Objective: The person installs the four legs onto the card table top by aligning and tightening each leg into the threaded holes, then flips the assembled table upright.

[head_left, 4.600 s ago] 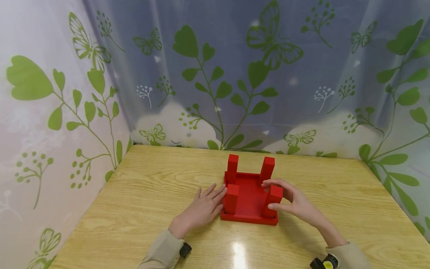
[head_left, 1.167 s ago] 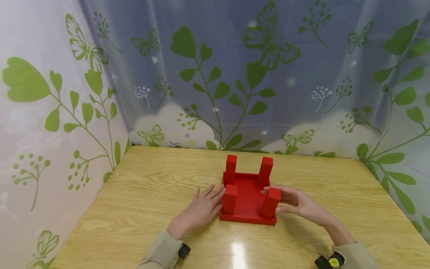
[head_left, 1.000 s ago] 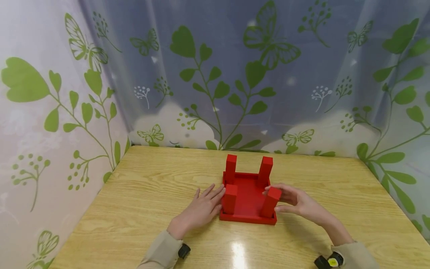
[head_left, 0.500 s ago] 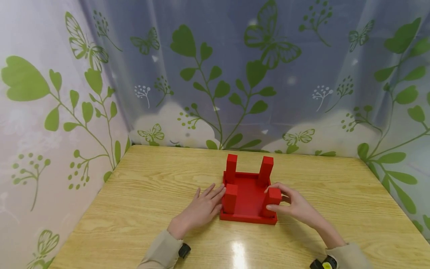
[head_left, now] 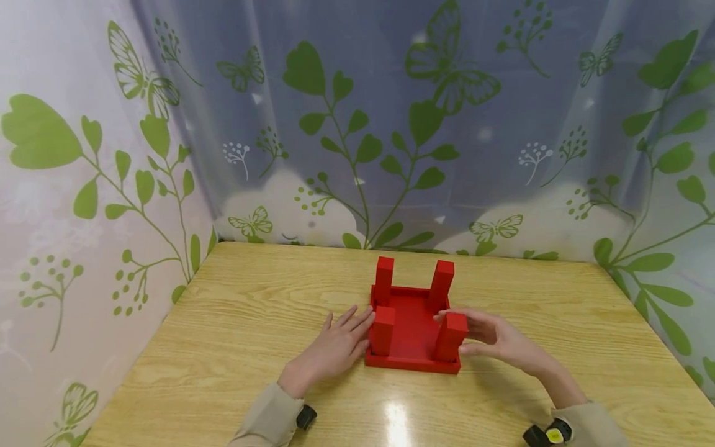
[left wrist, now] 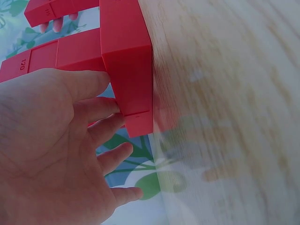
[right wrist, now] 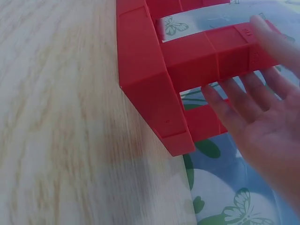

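Observation:
A red tray-like frame [head_left: 411,364] lies on the table with a square red post standing up at each corner. My right hand [head_left: 505,341] is at the near right post [head_left: 450,338], its fingers behind the post and its thumb at the right side. In the right wrist view, the thumb [right wrist: 269,35] and fingertips [right wrist: 225,89] lie on opposite sides of this post [right wrist: 213,54]. My left hand [head_left: 332,351] lies flat and spread at the frame's left side. In the left wrist view, its fingertips [left wrist: 110,107] meet the frame's wall [left wrist: 133,84] beside a post [left wrist: 65,51] marked 120.
The frame stands on a light wood-grain table [head_left: 268,298]. A patterned curtain [head_left: 357,136] with leaves and butterflies hangs behind the table's far edge, and another curtain [head_left: 100,217] hangs along the left. Black devices [head_left: 306,417] are strapped to both wrists.
Since half a second ago, my right thumb has moved from the near right post's front to its right side, and the hand has shifted slightly right. My left hand keeps its place at the frame.

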Action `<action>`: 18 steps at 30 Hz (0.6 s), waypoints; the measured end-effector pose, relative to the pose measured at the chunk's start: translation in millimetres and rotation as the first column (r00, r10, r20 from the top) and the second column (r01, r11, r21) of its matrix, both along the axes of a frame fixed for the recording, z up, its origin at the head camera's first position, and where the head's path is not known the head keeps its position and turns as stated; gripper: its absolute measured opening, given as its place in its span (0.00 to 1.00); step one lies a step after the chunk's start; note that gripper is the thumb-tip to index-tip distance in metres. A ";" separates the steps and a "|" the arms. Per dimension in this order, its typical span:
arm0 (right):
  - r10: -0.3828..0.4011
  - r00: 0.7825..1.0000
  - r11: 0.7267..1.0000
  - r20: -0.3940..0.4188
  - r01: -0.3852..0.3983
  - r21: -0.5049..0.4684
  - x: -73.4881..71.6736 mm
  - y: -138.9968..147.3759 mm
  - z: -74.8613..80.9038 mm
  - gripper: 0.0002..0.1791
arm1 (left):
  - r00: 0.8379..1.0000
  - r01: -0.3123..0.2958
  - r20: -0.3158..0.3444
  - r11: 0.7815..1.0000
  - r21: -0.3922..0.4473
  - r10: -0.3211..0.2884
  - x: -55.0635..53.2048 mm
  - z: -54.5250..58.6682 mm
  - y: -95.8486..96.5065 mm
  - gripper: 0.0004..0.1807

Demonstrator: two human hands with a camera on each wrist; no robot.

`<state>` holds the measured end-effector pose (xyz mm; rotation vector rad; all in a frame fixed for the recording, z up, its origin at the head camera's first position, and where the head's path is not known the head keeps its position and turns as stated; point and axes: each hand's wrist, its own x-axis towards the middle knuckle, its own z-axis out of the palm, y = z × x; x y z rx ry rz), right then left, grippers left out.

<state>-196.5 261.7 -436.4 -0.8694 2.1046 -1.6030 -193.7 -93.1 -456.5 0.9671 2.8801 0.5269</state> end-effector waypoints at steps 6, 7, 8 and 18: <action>0.006 1.000 1.000 0.023 -0.006 -0.011 -2.0 1.5 -1.7 0.31 | 1.000 0.004 -0.002 1.000 0.006 -0.004 0.1 1.6 0.5 0.29; 0.007 1.000 1.000 0.016 -0.006 -0.014 -2.3 1.1 -2.2 0.31 | 1.000 0.004 -0.004 1.000 0.005 -0.004 0.0 1.5 0.7 0.29; 0.005 1.000 1.000 0.005 -0.004 -0.013 -2.6 0.6 -2.7 0.31 | 1.000 0.004 -0.006 1.000 0.004 -0.004 -0.1 1.5 0.8 0.29; 0.006 0.997 1.000 -0.080 -0.006 -0.004 -5.4 -2.1 -5.3 0.28 | 1.000 0.004 -0.021 1.000 0.005 -0.004 0.1 1.5 1.4 0.28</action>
